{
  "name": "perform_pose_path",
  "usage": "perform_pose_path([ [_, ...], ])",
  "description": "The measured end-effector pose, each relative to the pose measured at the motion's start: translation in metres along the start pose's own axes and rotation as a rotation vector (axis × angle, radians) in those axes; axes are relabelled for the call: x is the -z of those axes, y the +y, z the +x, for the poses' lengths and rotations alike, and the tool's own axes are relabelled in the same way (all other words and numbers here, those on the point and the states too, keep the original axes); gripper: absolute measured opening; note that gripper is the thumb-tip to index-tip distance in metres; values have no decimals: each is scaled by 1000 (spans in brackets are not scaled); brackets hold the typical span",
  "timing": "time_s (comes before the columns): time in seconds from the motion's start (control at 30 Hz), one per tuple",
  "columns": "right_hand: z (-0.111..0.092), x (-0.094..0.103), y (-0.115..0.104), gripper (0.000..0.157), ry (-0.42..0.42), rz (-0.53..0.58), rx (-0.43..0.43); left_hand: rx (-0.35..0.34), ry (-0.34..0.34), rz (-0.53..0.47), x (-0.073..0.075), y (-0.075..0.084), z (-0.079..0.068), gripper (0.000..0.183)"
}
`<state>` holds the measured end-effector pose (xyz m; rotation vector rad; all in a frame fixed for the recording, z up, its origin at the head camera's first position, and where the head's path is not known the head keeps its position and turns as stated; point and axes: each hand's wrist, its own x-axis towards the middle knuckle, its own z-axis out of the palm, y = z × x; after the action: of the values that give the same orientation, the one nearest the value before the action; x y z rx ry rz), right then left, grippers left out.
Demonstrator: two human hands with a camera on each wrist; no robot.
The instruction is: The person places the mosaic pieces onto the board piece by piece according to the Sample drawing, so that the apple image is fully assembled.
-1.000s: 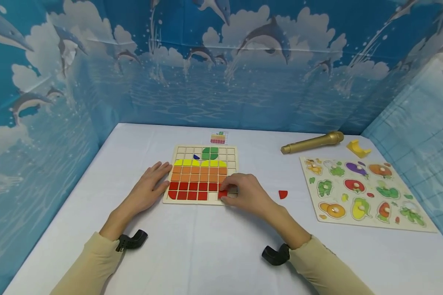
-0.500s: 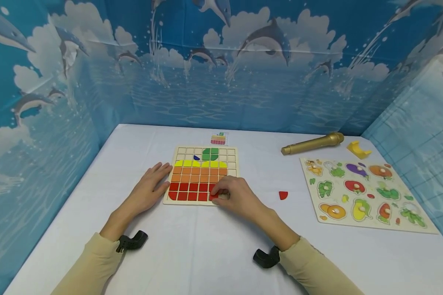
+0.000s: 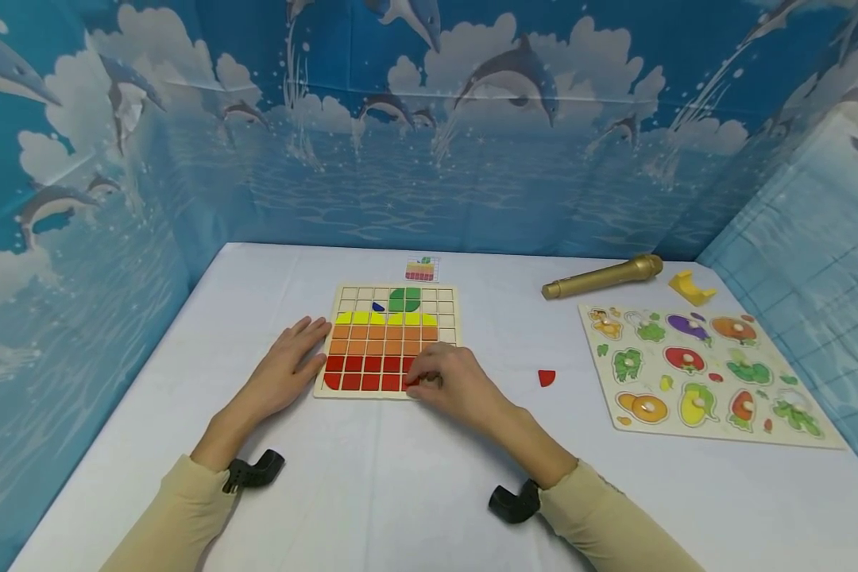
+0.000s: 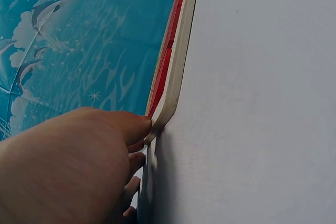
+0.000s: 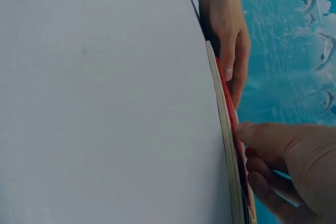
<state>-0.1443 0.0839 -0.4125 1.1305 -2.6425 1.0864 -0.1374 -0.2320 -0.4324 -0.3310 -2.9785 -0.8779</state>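
A wooden grid board [image 3: 449, 318] lies on the white table, with rows of yellow, orange and red tiles and a green leaf-like shape near its top. My left hand [image 3: 286, 369] rests flat at the board's left side; in the left wrist view its thumb [image 4: 137, 124] touches the board corner. Over the bottom row, my right hand [image 3: 457, 383] pinches a red square tile [image 3: 406, 382] between thumb and fingers, partly covering the lower right of the grid. A small blue piece [image 3: 378, 307] sits near the green shape. A red quarter-round tile [image 3: 546, 378] lies on the table.
A small picture card [image 3: 422, 269] lies behind the board. To the right are a vegetable peg puzzle [image 3: 639, 377], a gold microphone [image 3: 602, 278] and a yellow curved piece [image 3: 691, 288]. A dolphin-print curtain [image 3: 415, 183] surrounds the table.
My right hand has moved left along the bottom row, bringing the red square tile to the open cell beside the other red tiles. The left hand has stayed at the board's edge.
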Motion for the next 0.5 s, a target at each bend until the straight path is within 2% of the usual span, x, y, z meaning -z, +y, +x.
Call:
perform_pose_path([
  [0.1, -1, 6, 0, 9, 14, 11, -3, -1, 3, -4, 0, 0, 0, 61],
  [0.23, -7, 17, 3, 10, 29, 17, -67, 0, 1, -1, 0, 0, -2, 62],
  [0.37, -18, 31, 11, 12, 42, -5, -125, -4, 1, 2, -1, 0, -2, 62],
  [0.5, -31, 47, 21, 14, 67, -30, -143, -11, 2, 3, -2, -1, -1, 61],
])
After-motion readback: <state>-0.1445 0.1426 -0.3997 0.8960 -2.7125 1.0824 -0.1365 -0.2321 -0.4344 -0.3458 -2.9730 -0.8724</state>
